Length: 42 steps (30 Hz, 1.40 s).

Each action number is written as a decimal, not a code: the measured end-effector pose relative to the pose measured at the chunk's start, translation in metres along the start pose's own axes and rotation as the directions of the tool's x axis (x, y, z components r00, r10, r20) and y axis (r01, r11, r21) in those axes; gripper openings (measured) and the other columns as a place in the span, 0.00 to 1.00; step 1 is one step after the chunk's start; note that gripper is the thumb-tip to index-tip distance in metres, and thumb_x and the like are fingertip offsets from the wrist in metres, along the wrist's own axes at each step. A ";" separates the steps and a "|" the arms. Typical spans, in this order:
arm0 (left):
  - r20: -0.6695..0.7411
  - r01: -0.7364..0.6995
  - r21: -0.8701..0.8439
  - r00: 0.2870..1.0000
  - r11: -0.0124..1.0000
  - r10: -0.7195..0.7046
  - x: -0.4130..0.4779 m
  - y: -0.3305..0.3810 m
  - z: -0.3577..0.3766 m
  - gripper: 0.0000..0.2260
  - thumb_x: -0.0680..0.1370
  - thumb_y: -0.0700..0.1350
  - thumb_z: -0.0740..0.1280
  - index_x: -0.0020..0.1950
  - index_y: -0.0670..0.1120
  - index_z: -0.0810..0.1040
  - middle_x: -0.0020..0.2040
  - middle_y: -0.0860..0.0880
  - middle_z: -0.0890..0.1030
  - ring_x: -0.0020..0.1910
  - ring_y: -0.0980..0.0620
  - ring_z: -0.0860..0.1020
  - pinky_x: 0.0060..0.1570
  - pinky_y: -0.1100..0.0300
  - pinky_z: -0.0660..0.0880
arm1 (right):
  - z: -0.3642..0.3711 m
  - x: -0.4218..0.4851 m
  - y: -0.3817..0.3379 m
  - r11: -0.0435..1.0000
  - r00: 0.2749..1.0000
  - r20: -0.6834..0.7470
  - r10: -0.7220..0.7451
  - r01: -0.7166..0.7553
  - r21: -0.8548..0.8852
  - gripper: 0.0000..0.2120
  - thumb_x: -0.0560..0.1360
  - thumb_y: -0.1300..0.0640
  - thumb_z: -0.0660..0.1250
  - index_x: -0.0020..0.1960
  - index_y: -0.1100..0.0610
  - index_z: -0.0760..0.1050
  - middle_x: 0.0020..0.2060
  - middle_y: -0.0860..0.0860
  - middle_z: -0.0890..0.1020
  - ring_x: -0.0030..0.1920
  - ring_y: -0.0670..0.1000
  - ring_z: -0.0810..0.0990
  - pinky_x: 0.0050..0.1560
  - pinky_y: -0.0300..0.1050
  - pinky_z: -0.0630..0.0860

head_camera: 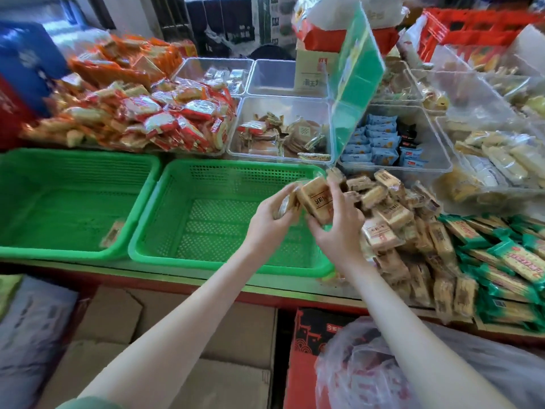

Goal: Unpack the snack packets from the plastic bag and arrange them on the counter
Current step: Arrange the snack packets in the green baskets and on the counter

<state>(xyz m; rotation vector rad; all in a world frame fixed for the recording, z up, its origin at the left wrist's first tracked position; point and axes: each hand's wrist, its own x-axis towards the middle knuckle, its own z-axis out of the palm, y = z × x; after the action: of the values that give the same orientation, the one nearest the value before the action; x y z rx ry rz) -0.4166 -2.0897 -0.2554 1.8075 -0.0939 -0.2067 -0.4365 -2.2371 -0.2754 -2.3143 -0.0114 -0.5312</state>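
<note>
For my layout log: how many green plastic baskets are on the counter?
2. The left basket sits at the front left. The right basket adjoins it at centre front. More could lie outside the frame.

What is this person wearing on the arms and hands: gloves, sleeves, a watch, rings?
No gloves: the left hand and right hand are bare, and both forearms are uncovered. No watch, bracelet or ring shows. The only clothing visible is a strip of pale grey-green sleeve at the left arm's upper end, in the bottom left corner.
</note>
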 end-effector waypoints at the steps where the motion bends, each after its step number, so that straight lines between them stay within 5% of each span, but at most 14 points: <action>1: 0.014 0.001 -0.043 1.000 0.999 -0.001 -0.006 -0.002 -0.028 0.21 0.74 0.46 0.67 0.59 0.71 0.74 0.58 0.61 0.80 0.61 0.52 0.78 0.66 0.47 0.71 | 0.017 0.002 -0.022 1.000 0.999 0.042 -0.013 0.012 0.009 0.35 0.69 0.49 0.68 0.74 0.54 0.62 0.58 0.51 0.77 0.59 0.54 0.72 0.57 0.54 0.61; 4: 0.024 0.020 -0.100 1.000 0.995 -0.018 -0.017 -0.020 -0.130 0.22 0.75 0.45 0.70 0.57 0.73 0.72 0.58 0.65 0.79 0.62 0.53 0.77 0.68 0.49 0.69 | 0.079 0.013 -0.093 0.995 0.978 0.208 -0.028 0.008 0.096 0.36 0.68 0.45 0.70 0.73 0.50 0.63 0.55 0.44 0.74 0.56 0.54 0.72 0.56 0.48 0.62; 6: 0.002 0.048 -0.110 0.999 0.993 -0.048 -0.020 -0.043 -0.206 0.24 0.73 0.49 0.72 0.61 0.71 0.69 0.65 0.56 0.75 0.62 0.55 0.77 0.67 0.51 0.70 | 0.127 0.021 -0.144 0.967 0.930 0.360 -0.071 -0.024 0.252 0.36 0.71 0.49 0.73 0.73 0.46 0.60 0.59 0.46 0.71 0.58 0.51 0.69 0.61 0.46 0.64; 10: -0.095 0.137 -0.129 0.984 0.982 -0.150 -0.023 -0.089 -0.355 0.29 0.69 0.47 0.71 0.66 0.65 0.65 0.64 0.48 0.72 0.59 0.60 0.75 0.57 0.59 0.75 | 0.240 0.038 -0.239 0.941 0.776 0.605 -0.175 -0.049 0.336 0.34 0.73 0.61 0.72 0.71 0.43 0.61 0.58 0.55 0.69 0.57 0.47 0.67 0.54 0.21 0.58; 14: -0.189 0.306 -0.094 0.929 0.947 -0.319 -0.009 -0.133 -0.463 0.32 0.69 0.47 0.68 0.71 0.62 0.64 0.66 0.47 0.72 0.62 0.52 0.75 0.59 0.52 0.75 | 0.347 0.049 -0.289 0.948 0.699 0.715 -0.016 -0.218 0.234 0.25 0.73 0.54 0.72 0.66 0.51 0.65 0.57 0.53 0.75 0.55 0.53 0.74 0.51 0.39 0.65; 18: -0.115 0.439 0.024 0.893 0.898 -0.434 0.017 -0.170 -0.485 0.34 0.73 0.43 0.67 0.76 0.55 0.59 0.67 0.46 0.72 0.59 0.47 0.75 0.61 0.49 0.74 | 0.409 0.050 -0.283 0.974 0.585 0.799 0.141 -0.225 -0.008 0.20 0.74 0.49 0.70 0.61 0.50 0.65 0.53 0.50 0.80 0.51 0.53 0.77 0.50 0.45 0.69; 23: 0.054 0.520 0.255 0.834 0.815 -0.549 0.039 -0.192 -0.464 0.33 0.79 0.41 0.62 0.79 0.52 0.49 0.67 0.42 0.72 0.47 0.45 0.75 0.38 0.57 0.69 | 0.437 0.056 -0.262 0.830 0.538 0.774 0.335 0.221 -0.513 0.27 0.78 0.42 0.61 0.74 0.49 0.61 0.70 0.56 0.69 0.71 0.59 0.63 0.71 0.63 0.52; 28: 0.169 0.438 0.521 0.788 0.733 -0.592 0.038 -0.199 -0.457 0.30 0.81 0.39 0.53 0.80 0.49 0.45 0.35 0.45 0.70 0.28 0.51 0.64 0.26 0.59 0.59 | 0.429 0.065 -0.262 0.912 0.413 0.853 0.319 0.110 -0.395 0.25 0.78 0.49 0.65 0.72 0.55 0.66 0.65 0.56 0.75 0.62 0.56 0.74 0.59 0.47 0.71; 32: 0.238 0.455 0.468 0.760 0.757 -0.604 0.036 -0.207 -0.454 0.35 0.81 0.41 0.59 0.79 0.53 0.40 0.63 0.39 0.74 0.29 0.52 0.67 0.26 0.59 0.63 | 0.427 0.055 -0.263 0.914 0.281 0.903 0.326 0.149 -0.376 0.22 0.79 0.49 0.63 0.72 0.52 0.66 0.63 0.54 0.76 0.59 0.54 0.75 0.61 0.51 0.71; 35: 0.254 0.406 0.497 0.777 0.767 -0.575 0.033 -0.208 -0.451 0.39 0.81 0.41 0.61 0.77 0.53 0.33 0.78 0.35 0.50 0.31 0.53 0.71 0.30 0.59 0.69 | 0.431 0.043 -0.257 0.856 0.374 0.869 0.324 0.275 -0.437 0.32 0.80 0.46 0.60 0.78 0.51 0.50 0.75 0.55 0.61 0.74 0.57 0.60 0.72 0.61 0.53; 37: 0.254 0.363 0.548 0.787 0.754 -0.563 0.034 -0.207 -0.447 0.40 0.82 0.41 0.60 0.76 0.52 0.29 0.78 0.38 0.39 0.44 0.49 0.78 0.44 0.56 0.74 | 0.430 0.034 -0.256 0.772 0.470 0.841 0.266 0.419 -0.478 0.36 0.81 0.43 0.56 0.79 0.49 0.39 0.78 0.54 0.49 0.77 0.56 0.48 0.73 0.62 0.45; 39: 0.286 0.332 0.605 0.757 0.724 -0.587 0.034 -0.206 -0.443 0.38 0.82 0.42 0.59 0.76 0.50 0.29 0.78 0.38 0.38 0.70 0.41 0.67 0.64 0.49 0.67 | 0.428 0.027 -0.253 0.702 0.473 0.854 0.217 0.533 -0.473 0.33 0.82 0.42 0.50 0.78 0.49 0.35 0.78 0.53 0.47 0.78 0.55 0.46 0.73 0.62 0.43; 40: 0.295 0.321 0.620 0.750 0.716 -0.592 0.033 -0.205 -0.441 0.38 0.82 0.42 0.59 0.77 0.49 0.30 0.78 0.37 0.40 0.75 0.39 0.59 0.68 0.47 0.62 | 0.425 0.024 -0.254 0.686 0.464 0.858 0.221 0.551 -0.475 0.32 0.82 0.42 0.48 0.78 0.49 0.35 0.78 0.53 0.48 0.78 0.55 0.47 0.73 0.62 0.42; 42: 0.268 0.317 0.613 0.778 0.724 -0.568 0.033 -0.201 -0.439 0.38 0.82 0.42 0.60 0.77 0.48 0.31 0.78 0.36 0.43 0.72 0.38 0.63 0.61 0.52 0.67 | 0.422 0.023 -0.254 0.649 0.497 0.842 0.210 0.574 -0.500 0.32 0.82 0.40 0.46 0.78 0.50 0.35 0.78 0.53 0.49 0.78 0.55 0.47 0.73 0.63 0.39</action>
<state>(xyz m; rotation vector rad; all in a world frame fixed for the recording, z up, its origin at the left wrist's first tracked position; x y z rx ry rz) -0.3103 -1.6275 -0.3510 2.2986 -0.0179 -1.0503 -0.3004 -1.7717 -0.3627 -3.1765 -0.7057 0.7929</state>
